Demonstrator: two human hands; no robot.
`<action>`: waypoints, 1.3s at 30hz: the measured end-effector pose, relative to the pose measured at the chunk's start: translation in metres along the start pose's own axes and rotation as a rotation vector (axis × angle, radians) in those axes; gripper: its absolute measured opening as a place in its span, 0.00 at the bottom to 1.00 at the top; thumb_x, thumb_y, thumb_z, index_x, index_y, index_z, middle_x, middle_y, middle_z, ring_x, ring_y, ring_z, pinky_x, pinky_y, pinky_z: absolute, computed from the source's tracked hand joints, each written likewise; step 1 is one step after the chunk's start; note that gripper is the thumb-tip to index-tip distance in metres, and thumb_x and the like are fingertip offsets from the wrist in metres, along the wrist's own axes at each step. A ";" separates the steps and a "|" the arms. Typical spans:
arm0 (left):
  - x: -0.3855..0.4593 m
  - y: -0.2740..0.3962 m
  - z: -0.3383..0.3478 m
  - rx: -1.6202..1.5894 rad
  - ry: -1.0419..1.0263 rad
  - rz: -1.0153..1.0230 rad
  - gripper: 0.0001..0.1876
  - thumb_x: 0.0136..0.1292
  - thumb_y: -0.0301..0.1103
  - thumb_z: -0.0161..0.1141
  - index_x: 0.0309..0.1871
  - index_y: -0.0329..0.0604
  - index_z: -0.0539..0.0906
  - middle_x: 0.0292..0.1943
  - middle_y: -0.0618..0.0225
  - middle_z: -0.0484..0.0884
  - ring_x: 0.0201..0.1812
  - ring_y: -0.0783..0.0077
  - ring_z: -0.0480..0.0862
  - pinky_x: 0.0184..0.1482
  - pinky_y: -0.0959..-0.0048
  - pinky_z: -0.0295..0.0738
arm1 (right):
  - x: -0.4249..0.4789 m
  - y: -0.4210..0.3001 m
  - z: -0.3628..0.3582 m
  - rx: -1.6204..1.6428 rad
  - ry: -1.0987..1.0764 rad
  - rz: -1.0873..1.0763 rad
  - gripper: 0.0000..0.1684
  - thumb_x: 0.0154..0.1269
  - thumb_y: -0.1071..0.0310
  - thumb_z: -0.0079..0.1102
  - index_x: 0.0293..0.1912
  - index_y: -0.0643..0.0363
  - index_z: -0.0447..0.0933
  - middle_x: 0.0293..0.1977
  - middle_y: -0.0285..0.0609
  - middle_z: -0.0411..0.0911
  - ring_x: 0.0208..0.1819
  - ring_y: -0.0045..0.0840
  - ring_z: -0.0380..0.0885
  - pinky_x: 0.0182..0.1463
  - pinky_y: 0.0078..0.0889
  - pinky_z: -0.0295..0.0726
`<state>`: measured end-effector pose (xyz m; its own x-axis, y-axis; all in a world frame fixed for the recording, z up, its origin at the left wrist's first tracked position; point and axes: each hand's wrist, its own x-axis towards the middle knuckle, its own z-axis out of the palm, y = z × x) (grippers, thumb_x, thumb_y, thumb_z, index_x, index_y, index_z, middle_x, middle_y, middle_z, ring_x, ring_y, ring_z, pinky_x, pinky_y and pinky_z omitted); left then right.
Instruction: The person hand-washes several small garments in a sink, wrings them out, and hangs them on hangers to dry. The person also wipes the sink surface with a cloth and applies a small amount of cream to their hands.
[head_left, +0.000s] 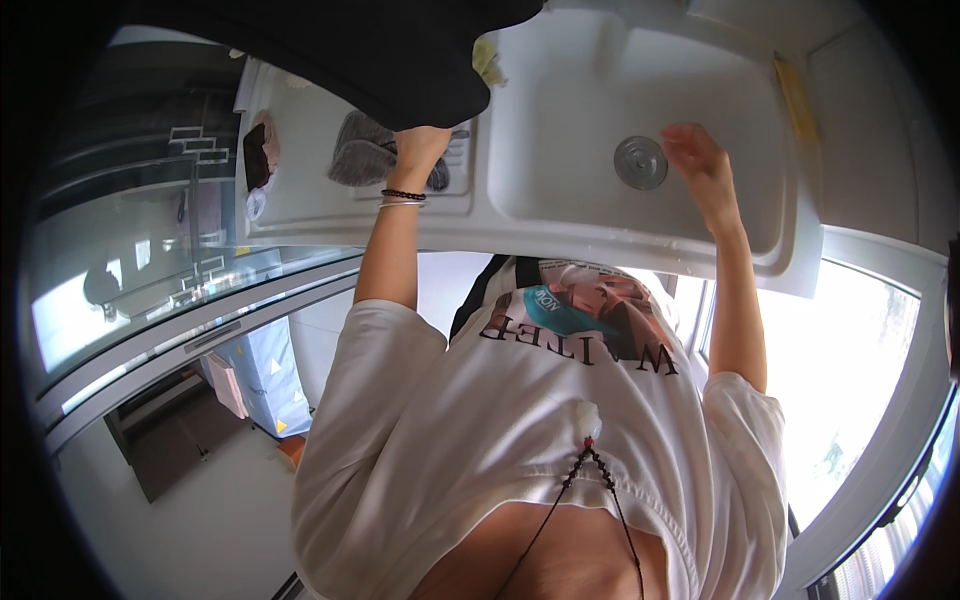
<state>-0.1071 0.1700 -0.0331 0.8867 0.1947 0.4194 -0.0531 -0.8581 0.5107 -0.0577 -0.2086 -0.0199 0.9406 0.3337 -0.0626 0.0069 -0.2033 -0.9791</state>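
Observation:
Black cloth (360, 60) spreads across the upper left and covers part of the sink. My left hand (421, 146) meets its lower edge and appears to grip it, though the fingers are hidden beneath. Under that hand, grey wet-looking cloths (361, 154) lie on the ribbed drainboard (463, 169). My right hand (696, 154) hovers over the white sink basin (570, 97), beside the round drain strainer (640, 163). Its fingers are loosely bent and blurred, with nothing visible in them. A yellow-green cloth (489, 64) shows partly from behind the black one.
A yellow strip-like item (795, 97) rests along the sink's right edge. Small dark and pink items (260, 154) sit at the drainboard's left end. Glass panels (150, 225) stand on the left. A bright window (840, 375) is on the right, and a blue bag (270, 375) stands lower left.

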 end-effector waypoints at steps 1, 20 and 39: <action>0.001 0.018 0.002 -0.137 0.017 0.032 0.15 0.62 0.41 0.61 0.45 0.39 0.81 0.35 0.69 0.82 0.36 0.72 0.79 0.40 0.72 0.72 | 0.000 -0.003 0.005 0.036 -0.032 -0.029 0.19 0.61 0.65 0.62 0.50 0.62 0.74 0.44 0.41 0.77 0.47 0.24 0.75 0.49 0.27 0.73; -0.070 0.068 -0.054 -0.620 0.178 -0.721 0.08 0.66 0.34 0.57 0.46 0.47 0.79 0.40 0.73 0.82 0.37 0.82 0.80 0.36 0.81 0.69 | -0.031 -0.021 0.159 -0.255 -0.532 -0.321 0.21 0.61 0.60 0.59 0.54 0.52 0.73 0.49 0.42 0.74 0.51 0.32 0.75 0.43 0.32 0.81; -0.080 0.073 0.028 -0.639 -0.190 -0.403 0.09 0.66 0.34 0.56 0.45 0.41 0.79 0.38 0.69 0.81 0.33 0.79 0.81 0.34 0.83 0.71 | -0.120 0.031 -0.105 -1.260 0.121 -0.453 0.11 0.54 0.71 0.61 0.40 0.53 0.81 0.47 0.39 0.77 0.50 0.36 0.73 0.52 0.37 0.70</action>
<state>-0.1691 0.0783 -0.0500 0.9542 0.2991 0.0036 0.0864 -0.2872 0.9540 -0.1345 -0.3521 -0.0227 0.7958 0.5270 0.2983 0.5669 -0.8215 -0.0610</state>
